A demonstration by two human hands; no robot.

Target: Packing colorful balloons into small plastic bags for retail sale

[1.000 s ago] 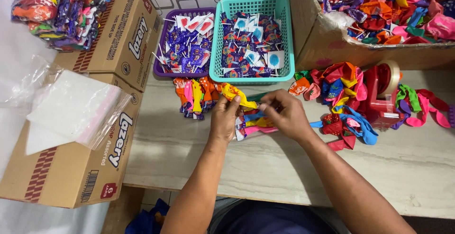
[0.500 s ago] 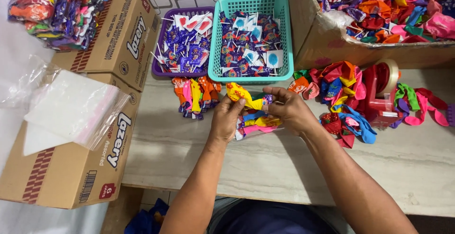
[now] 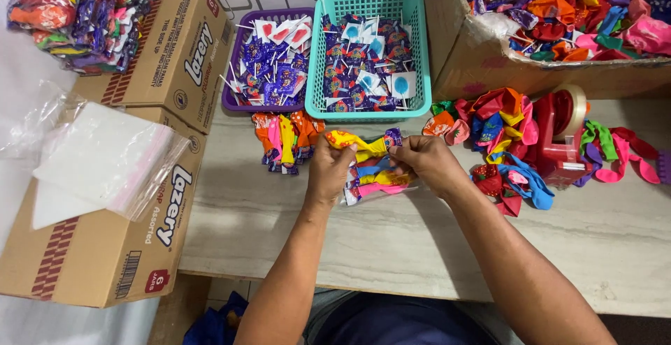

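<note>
plastic mesh baskets: two, teal (image 3: 419, 51) and purple (image 3: 234, 72)
brown cardboard boxes, table's left edge: two (image 3: 185, 48) (image 3: 105, 247)
red tape dispenser: one (image 3: 559, 132)

A limp yellow balloon (image 3: 356, 144) with printed spots is held stretched level between both hands. A small clear bag of balloons (image 3: 374, 177) lies just beneath it on the counter.

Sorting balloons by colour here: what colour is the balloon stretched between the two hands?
Yellow with small printed marks; the balloon shows best in the head view.
</note>
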